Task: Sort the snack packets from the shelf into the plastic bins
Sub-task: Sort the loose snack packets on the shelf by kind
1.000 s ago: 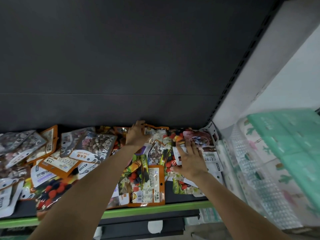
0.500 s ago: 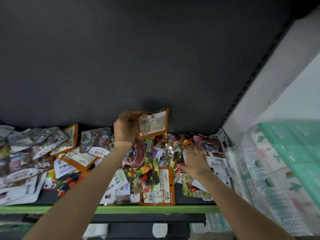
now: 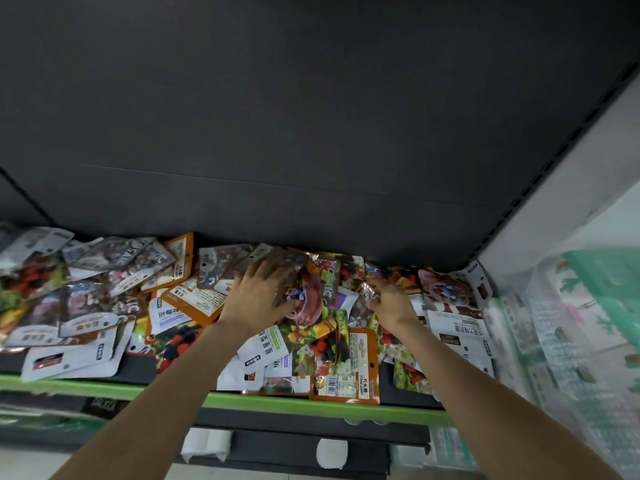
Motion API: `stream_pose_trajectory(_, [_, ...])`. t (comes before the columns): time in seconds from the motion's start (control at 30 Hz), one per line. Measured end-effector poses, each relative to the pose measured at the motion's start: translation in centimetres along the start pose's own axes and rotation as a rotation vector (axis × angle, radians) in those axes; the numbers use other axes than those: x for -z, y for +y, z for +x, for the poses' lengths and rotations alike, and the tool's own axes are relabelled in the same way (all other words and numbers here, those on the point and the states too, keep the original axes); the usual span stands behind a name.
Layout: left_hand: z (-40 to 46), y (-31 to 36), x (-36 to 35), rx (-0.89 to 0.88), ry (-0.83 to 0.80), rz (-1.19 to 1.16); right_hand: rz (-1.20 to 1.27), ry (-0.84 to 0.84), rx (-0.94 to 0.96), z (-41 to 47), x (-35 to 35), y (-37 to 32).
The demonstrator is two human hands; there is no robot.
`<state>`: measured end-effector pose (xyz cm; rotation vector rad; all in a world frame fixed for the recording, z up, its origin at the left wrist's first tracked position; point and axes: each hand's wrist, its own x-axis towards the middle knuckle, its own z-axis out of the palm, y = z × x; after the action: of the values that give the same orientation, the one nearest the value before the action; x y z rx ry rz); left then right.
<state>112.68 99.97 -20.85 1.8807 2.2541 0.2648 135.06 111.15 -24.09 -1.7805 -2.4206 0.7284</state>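
Left hand (image 3: 258,294): laid on the packets at the middle of the pile, fingers spread and bent over a clear-fronted packet (image 3: 277,268); whether it truly grips that packet I cannot tell
Right hand (image 3: 389,301): just right of the left, fingers curled round a crinkled clear packet (image 3: 363,299) lying on the heap
Snack packets (image 3: 194,296): strewn overlapping along the shelf (image 3: 242,400), from the far left to the right end; orange-edged, white and fruit-printed ones mixed; one orange-edged packet (image 3: 346,368) reaches the green front lip
Right side: wrapped green and white packs (image 3: 595,306) beside the shelf
Bins: none in sight
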Motion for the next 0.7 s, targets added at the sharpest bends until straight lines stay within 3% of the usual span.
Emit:
stream_pose_trajectory(0.13, [0.6,-1.2,-0.3,-0.022,-0.134,0.116,0.081,0.109,-0.061,0.1,0.3,-0.4])
stream_pose_trajectory(0.3, [0.2,-2.5,-0.2,0.009,-0.133,0.113,0.186,0.255,-0.05,-0.7,2.1,-1.2])
stream_pose_trajectory(0.4, [0.1,-2.9,0.0,-0.009,-0.131,0.094,0.081,0.338,0.0,-1.0,4.1,-2.8])
stream_pose_trajectory(0.53, [0.1,-3.2,0.8,-0.011,-0.128,0.071,0.07,0.596,0.089,-0.7,6.9,-6.2])
stream_pose_trajectory(0.6, [0.2,-3.3,1.2,0.028,-0.135,-0.02,0.098,0.628,0.141,-0.6,7.2,-8.2])
stream_pose_trajectory(0.7, [0.2,-3.3,2.4,0.227,-0.097,-0.355,0.056,0.473,0.218,-1.0,5.4,-11.6])
